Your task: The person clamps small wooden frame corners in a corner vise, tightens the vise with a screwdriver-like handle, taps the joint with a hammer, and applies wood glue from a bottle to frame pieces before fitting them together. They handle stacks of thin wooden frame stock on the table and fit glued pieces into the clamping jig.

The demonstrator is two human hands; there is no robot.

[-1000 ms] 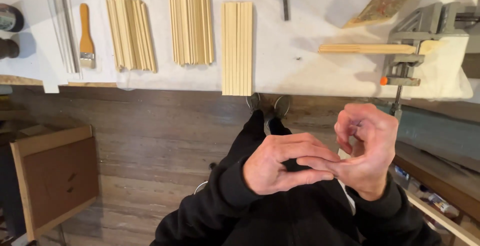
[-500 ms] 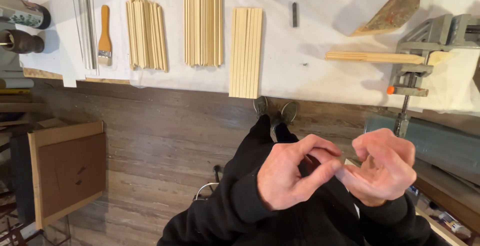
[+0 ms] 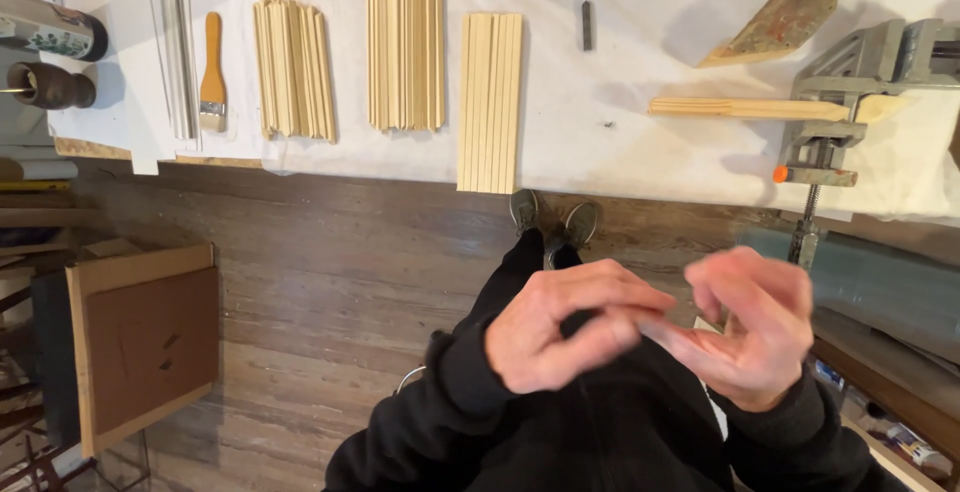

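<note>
My left hand [image 3: 570, 337] and my right hand [image 3: 755, 327] meet in front of my chest, above my black sleeves. The left fingertips press against the right palm, and the right fingers curl loosely over them. Both hands are motion-blurred, and I see nothing held in either. Below them are my shoes [image 3: 552, 220] on the wooden floor. The nearest thing on the bench ahead is a flat row of pale wooden strips [image 3: 490, 102].
A white-covered workbench [image 3: 640, 142] carries two more bundles of strips [image 3: 294, 70] [image 3: 405, 42], a paintbrush [image 3: 211, 74], a small dark bar [image 3: 587, 25] and a triangular board [image 3: 785, 12]. A clamped vise [image 3: 835, 102] holds a wooden stick [image 3: 745, 108]. A framed panel [image 3: 140, 342] leans at the left.
The view has tilted and shifted slightly. My hands have kept moving against each other; the right hand has dropped lower and opened more, with the left fingers now sliding across its palm.
</note>
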